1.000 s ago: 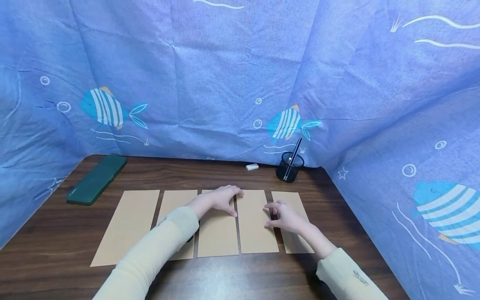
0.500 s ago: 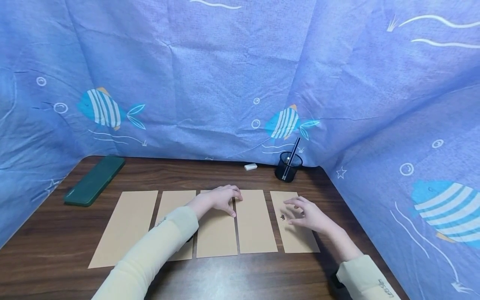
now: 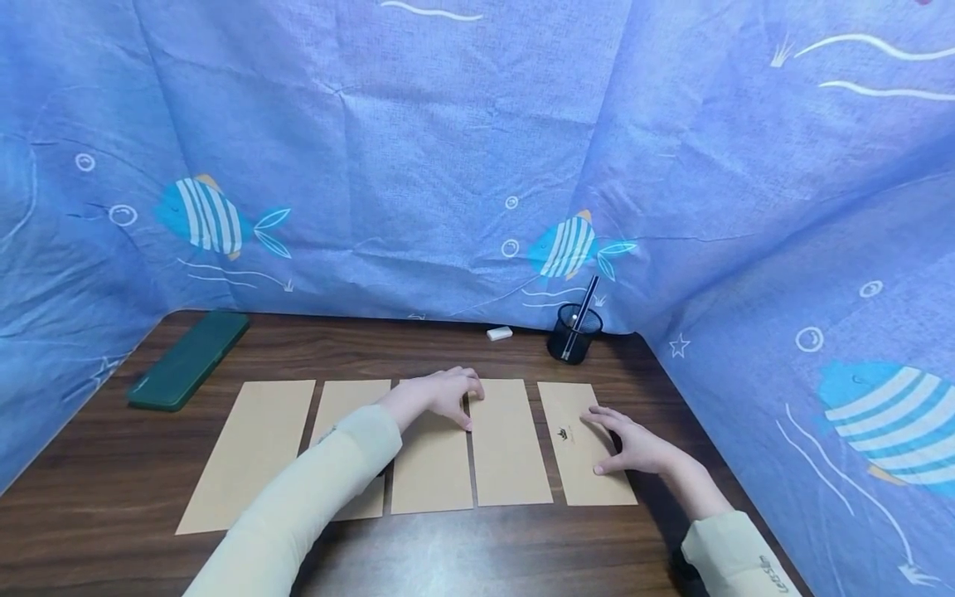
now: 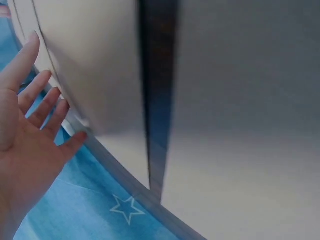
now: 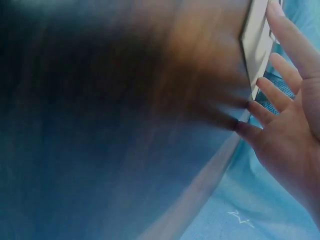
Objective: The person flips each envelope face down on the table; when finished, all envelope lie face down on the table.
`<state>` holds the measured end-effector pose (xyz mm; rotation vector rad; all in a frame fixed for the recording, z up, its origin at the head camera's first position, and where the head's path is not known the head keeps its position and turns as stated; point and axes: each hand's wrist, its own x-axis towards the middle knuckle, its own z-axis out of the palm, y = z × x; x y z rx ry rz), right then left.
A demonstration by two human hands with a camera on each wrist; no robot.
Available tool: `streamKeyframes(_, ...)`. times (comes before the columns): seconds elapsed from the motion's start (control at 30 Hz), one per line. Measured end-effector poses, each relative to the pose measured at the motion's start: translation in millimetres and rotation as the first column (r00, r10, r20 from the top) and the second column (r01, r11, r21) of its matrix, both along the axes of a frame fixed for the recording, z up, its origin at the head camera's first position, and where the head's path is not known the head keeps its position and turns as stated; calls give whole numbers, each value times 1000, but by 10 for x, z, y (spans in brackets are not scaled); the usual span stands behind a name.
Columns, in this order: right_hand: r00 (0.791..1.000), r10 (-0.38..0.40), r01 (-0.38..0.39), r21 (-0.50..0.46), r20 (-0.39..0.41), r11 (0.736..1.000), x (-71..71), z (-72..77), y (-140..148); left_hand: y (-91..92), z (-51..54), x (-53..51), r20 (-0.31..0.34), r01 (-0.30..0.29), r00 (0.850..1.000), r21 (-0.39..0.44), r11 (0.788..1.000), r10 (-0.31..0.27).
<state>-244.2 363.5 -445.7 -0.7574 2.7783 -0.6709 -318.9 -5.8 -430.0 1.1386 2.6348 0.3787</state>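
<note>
Several tan paper sheets lie in a row on a dark wood table. My left hand [image 3: 440,395] spreads over the middle sheet [image 3: 433,477], its fingertips reaching the gap beside the neighbouring sheet [image 3: 511,452]. In the left wrist view the left hand's fingers [image 4: 44,106] are spread. My right hand [image 3: 634,442] rests at the right edge of the rightmost sheet [image 3: 578,477], which bears a small dark crown print. The right wrist view shows that hand's fingers [image 5: 272,95] fairly straight, with nothing gripped.
A green flat case [image 3: 190,361] lies at the back left of the table [image 3: 351,336]. At the back right stands a black mesh pen cup [image 3: 574,334] holding a pen, near a white eraser [image 3: 499,333]. Blue fish-print cloth [image 3: 418,166] surrounds the table.
My right hand has moved right across the rightmost sheet to its right edge, uncovering the crown print. That sheet's lower right corner sits further right. The left hand stays in place.
</note>
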Motion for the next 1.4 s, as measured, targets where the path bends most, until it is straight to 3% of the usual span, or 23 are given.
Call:
streamKeyframes(0.1,1000,11,-11,-3,10,1000,-13,-28,19,74,49,-9,9,-31,999,-32,999,32)
streamKeyframes(0.23,1000,14,-14,2,3,1000,-37,-42,25,213,54,-28,-34,-41,999,-60,997,39)
streamKeyframes(0.37,1000,14,-14,6,12,1000,-45,-38,28,391,9,49,-66,26,997,-2,1000,-26)
streamKeyframes(0.53,1000,11,-12,18,19,1000,-45,-25,33,608,-65,215,-50,124,991,64,990,-120)
streamKeyframes(0.73,1000,-9,8,48,18,999,-64,-3,20,779,-98,363,-11,152,988,70,986,-152)
streamKeyframes(1.03,1000,10,-11,73,6,997,-141,89,2,865,-109,443,7,165,986,8,986,-165)
streamKeyframes(1.4,998,-56,58,91,-19,994,-450,45,42,854,-140,435,14,158,987,-15,987,-158)
